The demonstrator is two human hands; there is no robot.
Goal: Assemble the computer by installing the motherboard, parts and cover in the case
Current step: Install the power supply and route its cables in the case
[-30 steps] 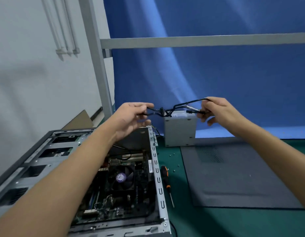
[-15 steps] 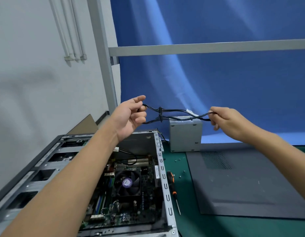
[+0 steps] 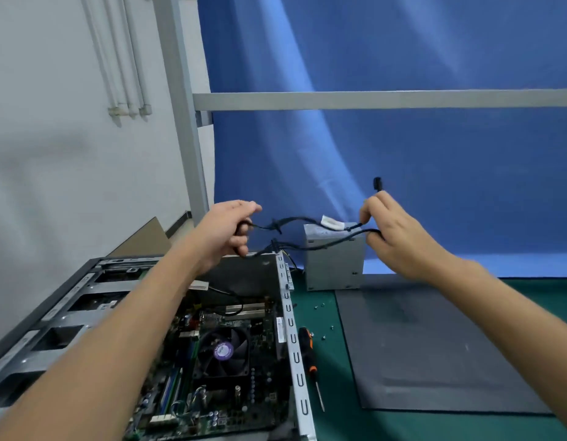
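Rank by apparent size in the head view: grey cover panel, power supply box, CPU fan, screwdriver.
1. grey cover panel, by far the largest.
2. power supply box and CPU fan: they look about alike; the fan is nearer the camera, so unranked.
3. screwdriver: long but thin, smallest area.

- Both hands are up above the bench with the black cables (image 3: pixel 295 218) strung between them; left hand (image 3: pixel 226 229) curled round one end, right hand (image 3: pixel 393 230) pinching the other.
- A black connector (image 3: pixel 377 183) pokes up above the right fingers, and there's a white label (image 3: pixel 332 223) wrapped on the upper strand.
- The grey power supply box (image 3: pixel 334 265) stands on the green mat (image 3: pixel 333 421) right behind the cables, just beside the case (image 3: pixel 295 345).
- The case lies open with the motherboard (image 3: pixel 231 396) inside, fan (image 3: pixel 223 350) facing up.
- A black-and-orange screwdriver (image 3: pixel 307 345) lies alongside the case, with loose screws (image 3: pixel 323 337) near it.
- A dark grey panel (image 3: pixel 435 345) lies flat to the right.
- Blue cloth (image 3: pixel 403 170) hangs behind.
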